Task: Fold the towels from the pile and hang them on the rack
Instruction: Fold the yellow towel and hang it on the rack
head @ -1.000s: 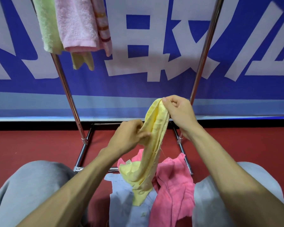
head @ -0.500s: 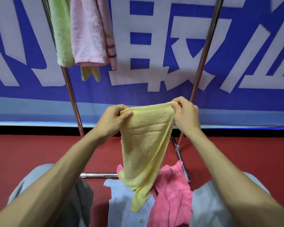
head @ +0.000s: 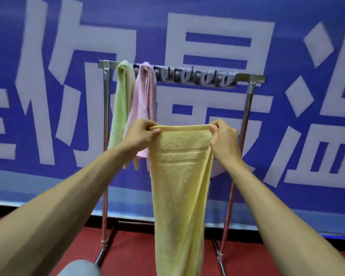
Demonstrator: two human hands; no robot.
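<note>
Pinching yellow towel [head: 180,176] by top corners, left grip [head: 140,134] and right grip [head: 224,137] curled tight, arms outstretched.

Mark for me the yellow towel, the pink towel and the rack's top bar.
yellow towel [head: 179,176]: head view, middle of the hanging cloth.
pink towel [head: 143,100]: head view, upper half, just below the bar.
rack's top bar [head: 245,76]: head view, bare metal near its right end.

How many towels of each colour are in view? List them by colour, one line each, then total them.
Green towel: 1, hung on the rack
Pink towel: 1, hung beside it
Yellow towel: 1, gripped by left hand and right hand
Total: 3
Pale strips under the hung pair: cannot tell
</note>
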